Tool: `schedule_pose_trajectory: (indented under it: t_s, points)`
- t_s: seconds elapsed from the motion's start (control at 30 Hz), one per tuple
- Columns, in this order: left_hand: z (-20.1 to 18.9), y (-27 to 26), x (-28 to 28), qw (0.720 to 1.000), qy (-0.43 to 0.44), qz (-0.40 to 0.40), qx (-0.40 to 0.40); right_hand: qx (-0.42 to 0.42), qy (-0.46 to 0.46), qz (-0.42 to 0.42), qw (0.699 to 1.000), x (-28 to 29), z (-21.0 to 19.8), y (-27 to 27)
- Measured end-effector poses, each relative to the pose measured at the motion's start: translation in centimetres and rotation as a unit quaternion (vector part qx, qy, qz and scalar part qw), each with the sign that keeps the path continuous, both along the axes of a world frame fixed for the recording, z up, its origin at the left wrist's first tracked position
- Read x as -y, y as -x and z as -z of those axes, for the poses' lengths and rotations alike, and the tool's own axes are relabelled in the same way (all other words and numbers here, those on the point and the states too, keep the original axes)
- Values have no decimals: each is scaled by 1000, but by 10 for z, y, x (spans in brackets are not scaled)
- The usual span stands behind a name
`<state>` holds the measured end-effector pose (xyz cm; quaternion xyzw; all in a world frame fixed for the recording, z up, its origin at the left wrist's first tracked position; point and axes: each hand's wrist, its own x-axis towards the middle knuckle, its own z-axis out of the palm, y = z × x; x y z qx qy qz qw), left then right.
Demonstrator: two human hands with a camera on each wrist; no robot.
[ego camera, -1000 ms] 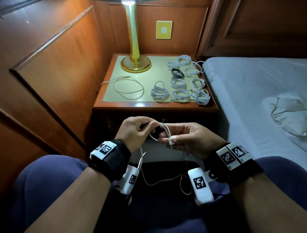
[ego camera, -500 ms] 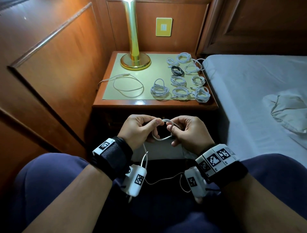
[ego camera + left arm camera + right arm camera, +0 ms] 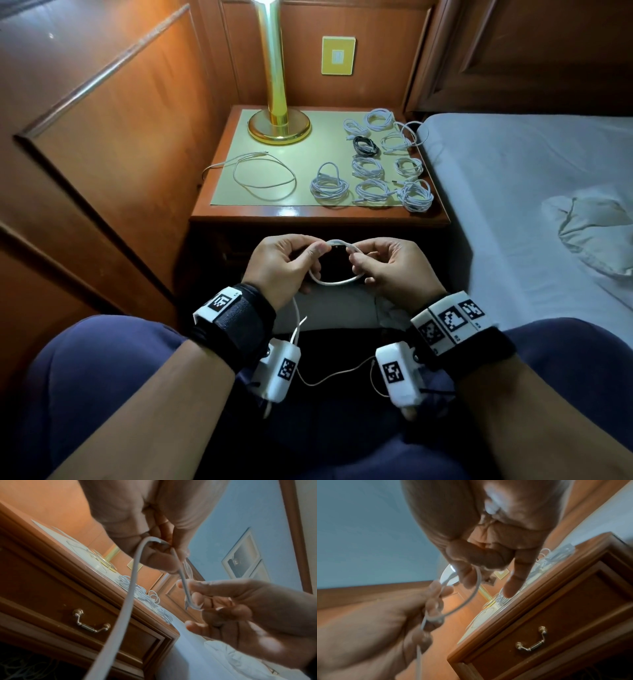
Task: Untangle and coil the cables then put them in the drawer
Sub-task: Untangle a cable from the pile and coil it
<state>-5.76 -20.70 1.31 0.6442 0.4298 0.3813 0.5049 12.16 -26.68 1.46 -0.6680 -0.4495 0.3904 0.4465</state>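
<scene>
Over my lap I hold a thin white cable (image 3: 334, 281) bent into one small loop. My left hand (image 3: 286, 263) pinches the loop's top-left between thumb and forefinger, and my right hand (image 3: 387, 265) pinches its right side. The cable's tail (image 3: 334, 375) hangs down past the wrist cameras. In the left wrist view the cable (image 3: 132, 588) runs up into my curled fingers. Several coiled white cables (image 3: 373, 188) and one black coil (image 3: 365, 146) lie on the nightstand (image 3: 239, 217); a loose white cable (image 3: 265, 174) lies to their left. The drawer (image 3: 556, 626) with its brass handle (image 3: 532, 642) is shut.
A brass lamp (image 3: 277, 123) stands at the back of the nightstand. Wood panelling (image 3: 102, 154) closes off the left. A bed (image 3: 531, 192) with a crumpled cloth (image 3: 596, 226) lies to the right. My knees frame the bottom of the head view.
My hands have drawn together and the cable now forms a closed small loop between them. The right hand has turned palm inward, and the plug it showed a second ago is hidden.
</scene>
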Motion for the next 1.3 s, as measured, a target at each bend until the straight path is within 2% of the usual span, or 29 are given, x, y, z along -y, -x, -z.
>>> schedule_pose_trajectory:
  t_s: [0.13,0.27,0.37,0.57,0.8,0.97,1.07,1.13,1.2,1.3]
  points:
    - [1,4,-3,999,-32,-19,0,19,-8,-23,1000,4,-9,-10]
    - [0,3,-3,997,-75,26,-6,-48,6,-107,993,8,-17,-4]
    - [2,4,-3,995,-89,42,-9,-59,34,-144,987,9,-17,-3]
    - [-3,6,-5,995,-87,51,0,-121,46,-114,985,10,-27,-5]
    - [-3,6,-5,993,-94,65,-20,-44,51,-115,991,10,-27,-11]
    - [-3,10,-11,989,-118,79,-47,-54,17,-86,995,10,-27,-13]
    - [-3,17,-20,991,-102,47,-74,-129,-17,-17,991,8,-31,-23]
    - [-1,27,-30,989,-114,-20,-96,-230,-43,28,972,6,-34,-32]
    - [1,37,-39,979,-139,-91,-116,-298,-58,45,952,6,-36,-39]
    - [-2,37,-38,966,-202,-103,-127,-314,-62,41,947,8,-37,-40]
